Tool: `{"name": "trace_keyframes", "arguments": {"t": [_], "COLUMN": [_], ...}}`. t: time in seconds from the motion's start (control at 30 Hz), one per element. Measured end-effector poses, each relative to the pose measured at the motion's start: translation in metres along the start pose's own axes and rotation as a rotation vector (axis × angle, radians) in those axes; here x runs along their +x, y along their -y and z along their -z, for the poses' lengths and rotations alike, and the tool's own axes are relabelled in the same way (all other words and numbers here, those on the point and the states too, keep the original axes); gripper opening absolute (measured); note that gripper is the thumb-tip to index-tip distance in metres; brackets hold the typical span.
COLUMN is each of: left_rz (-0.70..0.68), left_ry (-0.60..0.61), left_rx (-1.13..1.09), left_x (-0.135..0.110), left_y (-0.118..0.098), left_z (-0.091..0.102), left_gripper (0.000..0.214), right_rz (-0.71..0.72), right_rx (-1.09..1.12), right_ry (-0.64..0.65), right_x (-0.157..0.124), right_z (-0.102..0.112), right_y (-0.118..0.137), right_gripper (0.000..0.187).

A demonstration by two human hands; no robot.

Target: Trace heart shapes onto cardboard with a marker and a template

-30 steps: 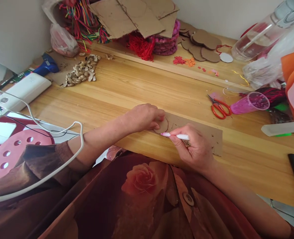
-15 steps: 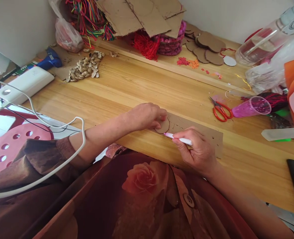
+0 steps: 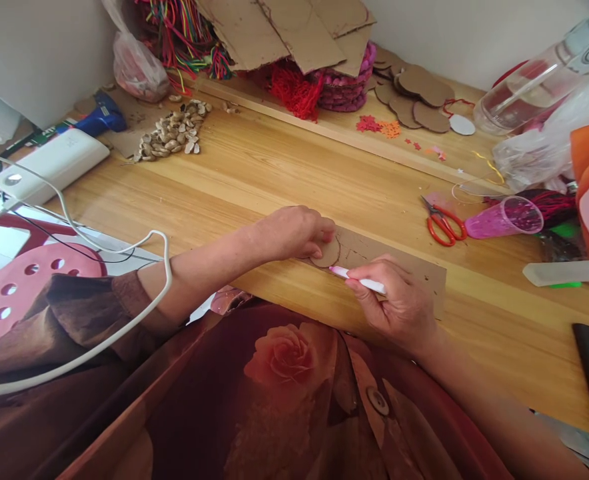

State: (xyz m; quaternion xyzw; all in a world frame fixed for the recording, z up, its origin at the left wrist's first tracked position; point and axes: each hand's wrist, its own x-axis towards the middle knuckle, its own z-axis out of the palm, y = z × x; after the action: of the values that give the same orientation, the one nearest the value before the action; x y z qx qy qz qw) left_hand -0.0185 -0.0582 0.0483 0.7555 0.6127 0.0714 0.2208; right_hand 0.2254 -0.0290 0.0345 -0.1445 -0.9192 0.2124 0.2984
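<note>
My right hand (image 3: 399,300) grips a white marker pen (image 3: 367,281) whose purple tip touches the lower edge of a round cardboard disc (image 3: 328,256). Under the disc lies a flat cardboard strip (image 3: 414,270), which carries a curved line beside the disc and several small marks. My left hand (image 3: 299,232) holds the disc down on the strip, fingers bent over its left side. Part of the disc is hidden beneath these fingers.
Red-handled scissors (image 3: 442,223) and a pink plastic cup (image 3: 504,217) lie to the right. Shells (image 3: 172,133) are heaped at the back left. Cut cardboard pieces (image 3: 417,97) sit behind. A white cable (image 3: 162,287) crosses over my left arm.
Both hands, the disc and the marker pen stay almost where they were. The view has shifted very slightly.
</note>
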Motion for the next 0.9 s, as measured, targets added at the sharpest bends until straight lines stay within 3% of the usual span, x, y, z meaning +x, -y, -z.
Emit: {"name": "trace_keyframes", "arguments": {"t": [0.47, 0.9], "left_rz": [0.012, -0.018], "left_ry": [0.007, -0.014], "left_rx": [0.01, -0.056], "left_x": [0.0, -0.002], "left_y": [-0.001, 0.002], "left_z": [0.002, 0.001], "left_gripper": [0.026, 0.026], "right_rz": [0.084, 0.244], "right_rx": [0.022, -0.043], "right_ry": [0.037, 0.068], "right_x": [0.007, 0.03], "right_z": [-0.005, -0.02], "right_y": [0.005, 0.009], "right_gripper": [0.012, 0.012]}}
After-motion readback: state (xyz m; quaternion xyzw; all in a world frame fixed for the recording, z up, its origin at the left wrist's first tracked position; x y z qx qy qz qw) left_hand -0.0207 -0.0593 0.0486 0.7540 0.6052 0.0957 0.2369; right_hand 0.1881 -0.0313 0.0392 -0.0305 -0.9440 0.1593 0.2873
